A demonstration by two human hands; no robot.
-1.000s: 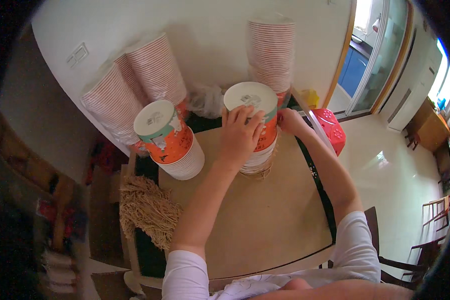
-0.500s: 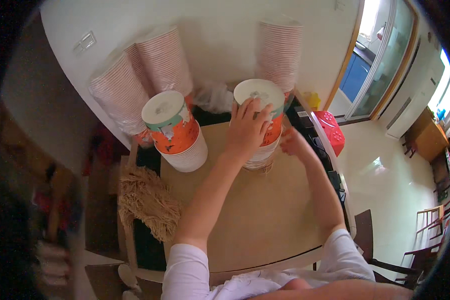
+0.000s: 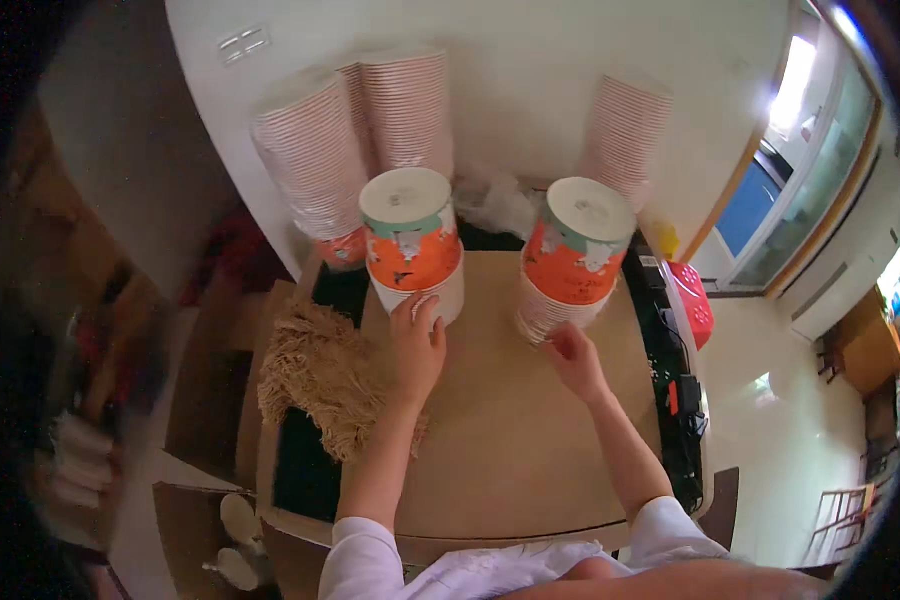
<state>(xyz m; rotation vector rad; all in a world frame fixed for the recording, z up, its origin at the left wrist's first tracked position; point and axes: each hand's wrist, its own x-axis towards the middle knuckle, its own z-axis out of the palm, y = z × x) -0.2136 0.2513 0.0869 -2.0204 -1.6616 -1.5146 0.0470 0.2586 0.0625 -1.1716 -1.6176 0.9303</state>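
Note:
Two upside-down stacks of paper tubs stand on the brown tabletop, each topped by an orange tub with a green band. At the left stack [image 3: 410, 255], my left hand [image 3: 419, 345] has its fingers apart in front of the white lower rims; whether they touch is unclear. My right hand [image 3: 575, 362] is closed in a pinch at the lowest rims of the right stack [image 3: 573, 250]. What its fingertips hold is hidden. A loose bundle of tan, string-like fibres [image 3: 320, 385] lies on the table to the left of my left forearm.
Tall plastic-wrapped stacks of tubs [image 3: 405, 110] stand against the wall, with another wrapped stack [image 3: 627, 140] at the back right. Crumpled clear plastic [image 3: 495, 203] lies between them. Black adapters and cables [image 3: 685, 395] line the right edge, beside a red stool [image 3: 692, 300]. An open cardboard box [image 3: 200, 530] sits lower left.
My left hand has left the top of the right stack and moved to the left stack's front. My right hand has shifted to the right stack's lower front rim. The view has turned.

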